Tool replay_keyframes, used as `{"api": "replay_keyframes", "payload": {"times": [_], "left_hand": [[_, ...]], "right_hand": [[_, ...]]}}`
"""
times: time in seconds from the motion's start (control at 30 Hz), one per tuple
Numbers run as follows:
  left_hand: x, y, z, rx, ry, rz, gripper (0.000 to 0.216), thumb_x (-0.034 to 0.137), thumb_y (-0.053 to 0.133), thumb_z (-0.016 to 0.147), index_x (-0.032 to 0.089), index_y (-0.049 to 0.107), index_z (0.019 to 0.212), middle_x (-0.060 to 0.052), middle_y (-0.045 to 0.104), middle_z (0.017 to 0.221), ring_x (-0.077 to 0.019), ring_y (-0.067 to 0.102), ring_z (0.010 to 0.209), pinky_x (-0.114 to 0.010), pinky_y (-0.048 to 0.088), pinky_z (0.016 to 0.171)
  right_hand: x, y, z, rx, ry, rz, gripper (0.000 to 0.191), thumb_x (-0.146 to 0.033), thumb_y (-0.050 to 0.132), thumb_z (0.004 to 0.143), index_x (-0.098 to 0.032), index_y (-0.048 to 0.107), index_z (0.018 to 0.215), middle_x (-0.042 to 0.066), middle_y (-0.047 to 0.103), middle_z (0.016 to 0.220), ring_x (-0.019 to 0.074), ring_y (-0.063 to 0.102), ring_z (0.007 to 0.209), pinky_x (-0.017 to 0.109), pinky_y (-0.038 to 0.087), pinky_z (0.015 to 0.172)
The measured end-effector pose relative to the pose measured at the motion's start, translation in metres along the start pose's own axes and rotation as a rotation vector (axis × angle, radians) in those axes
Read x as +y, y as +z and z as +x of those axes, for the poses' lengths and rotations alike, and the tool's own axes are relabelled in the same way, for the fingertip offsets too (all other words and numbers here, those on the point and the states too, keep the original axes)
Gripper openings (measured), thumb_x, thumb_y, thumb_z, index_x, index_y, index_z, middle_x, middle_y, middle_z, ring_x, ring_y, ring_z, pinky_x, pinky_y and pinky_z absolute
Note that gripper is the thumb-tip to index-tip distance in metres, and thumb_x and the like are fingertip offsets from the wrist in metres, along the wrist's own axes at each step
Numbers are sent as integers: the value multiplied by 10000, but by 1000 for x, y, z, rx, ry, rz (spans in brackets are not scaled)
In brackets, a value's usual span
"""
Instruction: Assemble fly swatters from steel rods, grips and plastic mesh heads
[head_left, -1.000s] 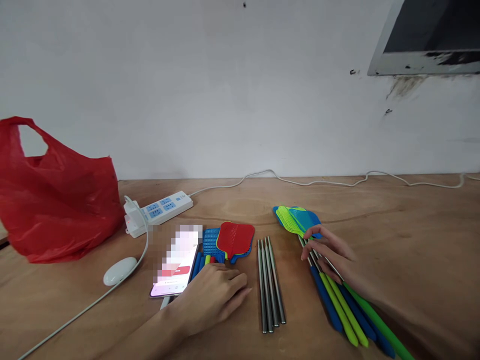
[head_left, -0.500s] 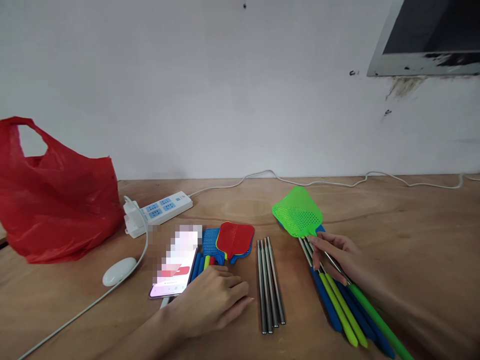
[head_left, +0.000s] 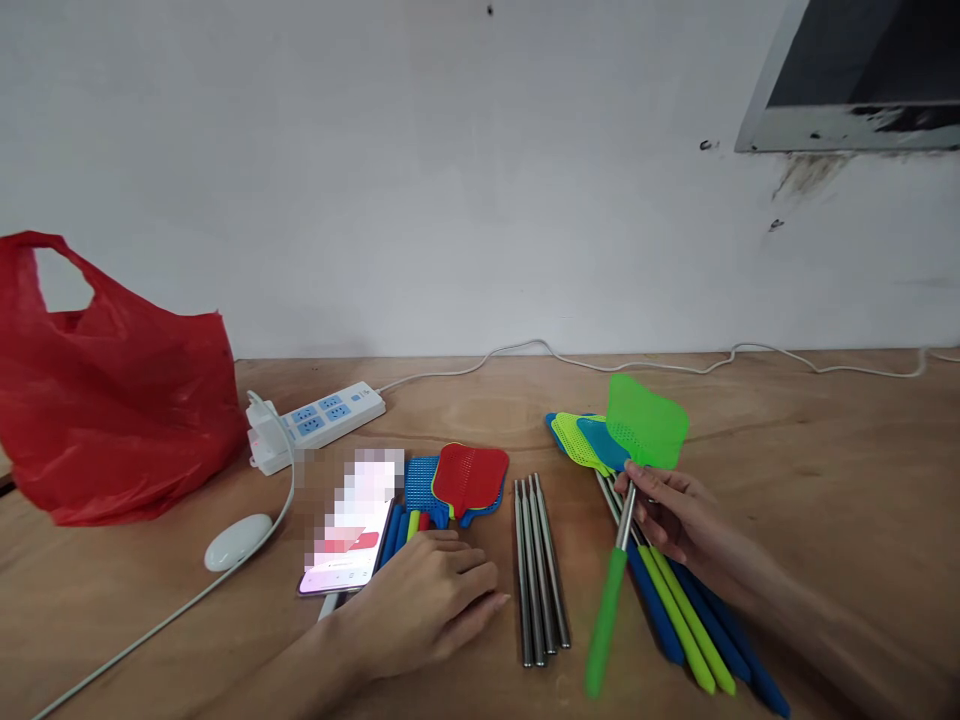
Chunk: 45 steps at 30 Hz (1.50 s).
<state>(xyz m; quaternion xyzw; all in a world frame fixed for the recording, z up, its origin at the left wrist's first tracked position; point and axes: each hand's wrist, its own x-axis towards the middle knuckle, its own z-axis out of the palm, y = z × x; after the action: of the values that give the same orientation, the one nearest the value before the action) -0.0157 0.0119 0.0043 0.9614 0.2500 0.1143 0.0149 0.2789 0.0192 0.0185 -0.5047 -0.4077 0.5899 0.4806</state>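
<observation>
My right hand point(head_left: 671, 515) pinches a bright green fly swatter point(head_left: 646, 425) at the neck below its head. Its metal rod slants down and towards me, ending in a green handle point(head_left: 606, 625). Beneath lie several assembled blue and yellow-green fly swatters point(head_left: 679, 615), their heads point(head_left: 577, 440) overlapping. My left hand point(head_left: 427, 600) rests on the table with its fingers loosely bent and nothing seen in them. It partly covers loose blue, yellow and red handles point(head_left: 405, 525). Behind it are loose swatter heads point(head_left: 471, 478), red on top of blue. Several metal rods point(head_left: 532, 570) lie side by side between my hands.
A phone point(head_left: 352, 530) with a lit, partly blurred screen lies left of the handles. Farther left are a white mouse-shaped object point(head_left: 238, 543), a power strip point(head_left: 330, 418) with a plugged-in adapter and cable, and a red plastic bag point(head_left: 120, 400). A thin white cord point(head_left: 622, 363) runs along the wall.
My right hand has lifted and turned the green fly swatter, so its handle swung from right to left and its head moved right, uncovering heads beneath. My left hand has stayed put.
</observation>
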Motion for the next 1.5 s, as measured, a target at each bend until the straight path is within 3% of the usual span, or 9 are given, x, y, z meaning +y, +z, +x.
{"api": "replay_keyframes", "payload": {"times": [0.13, 0.37, 0.5, 0.9, 1.17, 1.23, 1.4, 1.5], "left_hand": [[1, -1, 0, -2, -8, -51, 243, 246, 417, 1026, 186, 548, 830, -7, 612, 757, -177, 571, 678, -305, 362, 638], [4, -2, 1, -60, -19, -110, 167, 200, 440, 986, 199, 603, 1023, -20, 650, 842, -201, 595, 755, -321, 387, 711], [4, -2, 3, -62, -41, -124, 182, 209, 438, 994, 203, 607, 1060, -25, 653, 855, -207, 593, 763, -326, 390, 723], [6, -7, 2, 47, -204, -381, 198, 321, 443, 1041, 208, 605, 1048, -21, 656, 919, -191, 589, 831, -305, 397, 750], [9, -4, 5, 33, -238, -354, 277, 319, 508, 1007, 191, 475, 764, 17, 535, 744, -159, 496, 707, -284, 356, 681], [9, -6, 5, 33, -258, -365, 260, 307, 480, 1016, 191, 485, 783, 16, 537, 757, -161, 498, 719, -291, 362, 707], [11, -9, 4, 10, -267, -454, 231, 296, 421, 1022, 195, 515, 838, -4, 564, 807, -177, 512, 770, -299, 373, 723], [14, -9, 5, -3, -259, -490, 253, 301, 423, 1009, 197, 486, 787, 0, 540, 767, -173, 497, 746, -293, 371, 709]], "right_hand": [[-2, 1, 0, 7, 20, 96, 455, -584, 843, 644, -169, 707, 770, -36, 514, 567, 56, 419, 442, 148, 266, 357], [-1, -3, 3, 31, 59, 232, 438, -563, 865, 632, -171, 696, 729, -59, 464, 512, 46, 379, 432, 145, 308, 371], [0, -2, 2, -11, 26, 221, 388, -493, 889, 644, -158, 733, 762, -43, 516, 568, 38, 424, 463, 125, 318, 378], [11, 6, -4, -272, 118, 292, 259, -412, 848, 749, -244, 808, 943, 9, 686, 755, 71, 595, 636, 130, 447, 500], [13, 8, -12, -382, 56, 246, 301, -345, 788, 834, -272, 760, 1125, 33, 725, 932, 100, 662, 763, 142, 492, 557], [13, 11, -13, -348, 2, 213, 317, -367, 791, 825, -277, 755, 1126, 35, 726, 931, 109, 652, 731, 159, 490, 528], [21, 15, -8, -97, -225, 114, 310, -471, 821, 749, -253, 776, 965, 23, 696, 726, 151, 610, 621, 219, 471, 454], [24, 13, -7, -57, -262, -11, 248, -468, 798, 770, -250, 769, 887, 22, 686, 687, 166, 613, 589, 268, 501, 488]]}}
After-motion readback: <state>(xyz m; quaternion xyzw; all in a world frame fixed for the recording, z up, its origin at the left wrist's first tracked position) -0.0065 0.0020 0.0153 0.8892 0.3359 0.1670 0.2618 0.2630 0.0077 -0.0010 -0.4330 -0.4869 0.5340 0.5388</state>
